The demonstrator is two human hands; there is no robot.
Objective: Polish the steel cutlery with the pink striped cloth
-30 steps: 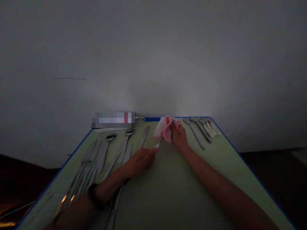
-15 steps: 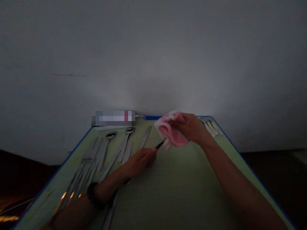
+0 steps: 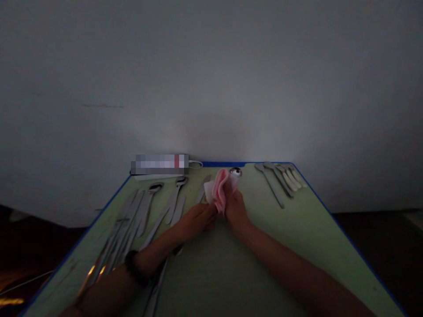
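Near the middle of the table, my left hand (image 3: 196, 219), with a dark bracelet at the wrist, is closed on the handle end of a spoon (image 3: 235, 172). The spoon's shiny bowl shows beyond the fingers of my right hand (image 3: 236, 211). That hand is closed on a folded pink and white cloth (image 3: 220, 189), pressed around the spoon. Cloth and fingers hide most of the spoon's handle. Just behind my left hand lies a table knife (image 3: 202, 188), partly covered by the cloth.
Several knives and forks (image 3: 124, 215) lie along the left side, with a large spoon (image 3: 150, 198) and another spoon (image 3: 178, 187) nearby. At the back right are several more pieces of cutlery (image 3: 272, 187). A blurred box (image 3: 158, 165) stands by the wall (image 3: 211, 88).
My right hand with the cloth has moved left and down toward my left hand. The spoon's bowl now shows past the cloth, and the cutlery at the back right is more exposed.
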